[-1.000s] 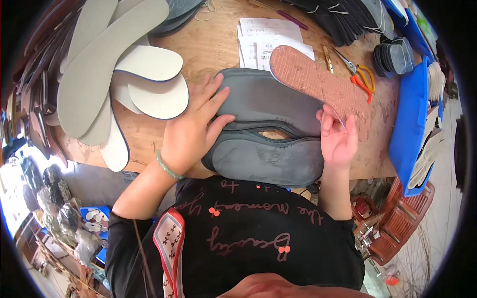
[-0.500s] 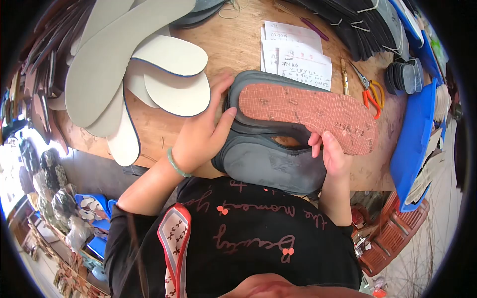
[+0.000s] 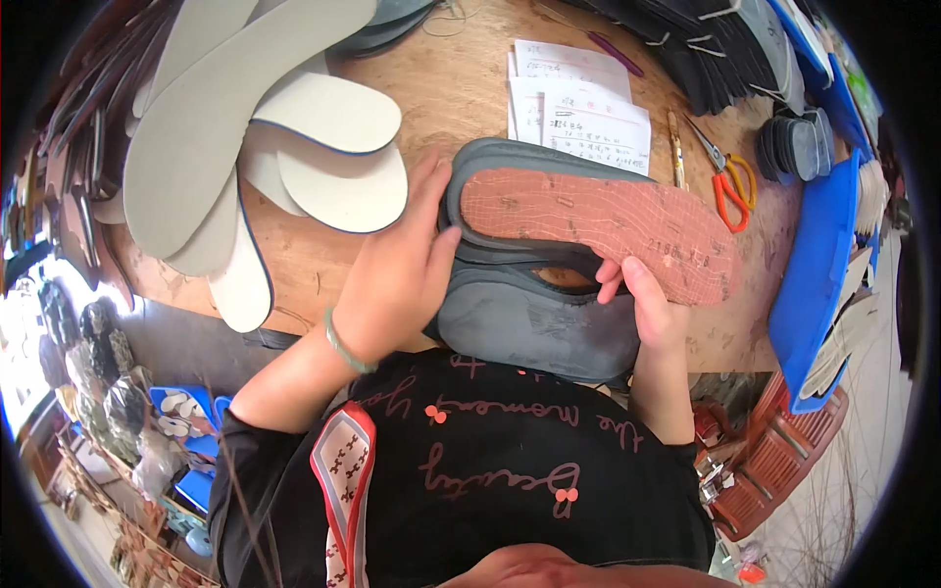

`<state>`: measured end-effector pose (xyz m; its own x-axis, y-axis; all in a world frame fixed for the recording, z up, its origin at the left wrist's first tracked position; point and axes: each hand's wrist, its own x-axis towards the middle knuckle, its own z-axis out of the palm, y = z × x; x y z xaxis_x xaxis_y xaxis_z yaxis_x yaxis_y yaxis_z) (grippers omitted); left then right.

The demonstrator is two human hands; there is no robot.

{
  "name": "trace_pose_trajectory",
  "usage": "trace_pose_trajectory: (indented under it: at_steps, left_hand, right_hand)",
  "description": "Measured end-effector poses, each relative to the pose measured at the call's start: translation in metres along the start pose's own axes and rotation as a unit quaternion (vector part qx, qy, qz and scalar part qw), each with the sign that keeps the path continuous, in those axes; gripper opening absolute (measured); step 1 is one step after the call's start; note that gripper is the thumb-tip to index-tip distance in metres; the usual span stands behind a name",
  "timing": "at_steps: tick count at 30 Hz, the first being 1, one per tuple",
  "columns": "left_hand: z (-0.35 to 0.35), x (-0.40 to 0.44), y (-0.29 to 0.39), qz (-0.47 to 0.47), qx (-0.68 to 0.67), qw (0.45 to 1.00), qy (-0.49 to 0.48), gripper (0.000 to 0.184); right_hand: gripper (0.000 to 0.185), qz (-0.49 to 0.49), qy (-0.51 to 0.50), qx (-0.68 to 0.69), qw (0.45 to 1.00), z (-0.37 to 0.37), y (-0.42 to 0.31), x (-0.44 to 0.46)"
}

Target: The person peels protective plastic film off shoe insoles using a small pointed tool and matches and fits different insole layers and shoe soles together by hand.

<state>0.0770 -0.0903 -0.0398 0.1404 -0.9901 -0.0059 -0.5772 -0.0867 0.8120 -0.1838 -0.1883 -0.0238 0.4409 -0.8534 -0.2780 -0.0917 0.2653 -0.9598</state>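
On reddish insole (image 3: 588, 218), I read dark number beginning "218"; later digits too faint for me to settle. Smaller dark marks elsewhere on it, illegible from here. Black shirt (image 3: 500, 446): pinkish script, upside down in my view: "Beauty", "the moment you", "to". White papers (image 3: 593, 122) on desk (image 3: 441, 98): handwritten rows, red heading on front sheet, characters too small for me.

Worktop (image 3: 451, 88): insole pile (image 3: 225, 118) at left; left hand (image 3: 392, 284) between insole pile and far soles (image 3: 510, 150). Near soles (image 3: 534, 333) before far soles. Held insole (image 3: 598, 216) over far soles, right hand (image 3: 652, 302) at its near edge. Papers (image 3: 596, 127) behind far soles; pen (image 3: 616, 54) beside papers' far right corner. Tool (image 3: 676, 149) between papers and scissors (image 3: 727, 184). Bin (image 3: 816, 284) at worktop's right edge.
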Motion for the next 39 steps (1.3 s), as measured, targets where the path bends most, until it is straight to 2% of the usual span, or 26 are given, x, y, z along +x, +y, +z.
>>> trace_pose_trajectory:
  at_steps: [7,10,11,14,15,18,19,22,23,33,39]
  left_hand:
    - [-0.005,0.024,0.057,0.161,0.139,0.976,-0.053,0.068]
    - [0.004,0.043,0.06,0.152,0.148,0.972,-0.099,0.062]
    - [0.007,0.047,0.055,0.172,0.15,0.97,-0.081,0.057]
    - [0.007,0.052,0.063,0.156,0.179,0.967,-0.094,0.055]
    - [0.008,0.053,0.064,0.163,0.197,0.963,-0.086,0.058]
    - [0.01,0.056,0.068,0.155,0.225,0.956,-0.103,0.058]
    - [0.011,0.056,0.067,0.164,0.234,0.953,-0.105,0.06]
    - [0.013,0.058,0.068,0.178,0.245,0.946,-0.119,0.057]
    - [0.013,0.059,0.071,0.172,0.255,0.943,-0.128,0.057]
    - [0.02,0.062,0.079,0.137,0.288,0.935,-0.154,0.059]
    - [0.021,0.063,0.08,0.15,0.306,0.928,-0.153,0.057]
  right_hand:
    - [0.016,0.008,-0.019,-0.028,0.999,-0.001,-0.005,0.002]
    - [0.019,0.025,-0.04,-0.043,0.998,-0.004,-0.007,0.002]
    - [0.021,0.03,-0.046,-0.046,0.997,-0.005,-0.007,0.002]
    - [0.026,0.016,-0.036,-0.034,0.999,-0.01,-0.02,-0.001]
    - [0.031,0.047,-0.027,0.053,0.997,-0.019,-0.023,-0.002]
    - [0.049,0.0,0.143,0.136,0.98,-0.062,-0.012,-0.008]
    - [0.066,-0.048,0.201,0.082,0.975,-0.068,-0.012,-0.01]
    - [0.069,-0.082,0.242,-0.036,0.966,-0.078,0.011,-0.016]
    - [0.071,-0.058,0.239,0.002,0.969,-0.075,0.016,-0.018]
    - [0.061,-0.071,0.21,-0.042,0.974,-0.081,0.032,-0.015]
    - [0.057,-0.079,0.207,-0.058,0.973,-0.081,0.031,-0.015]
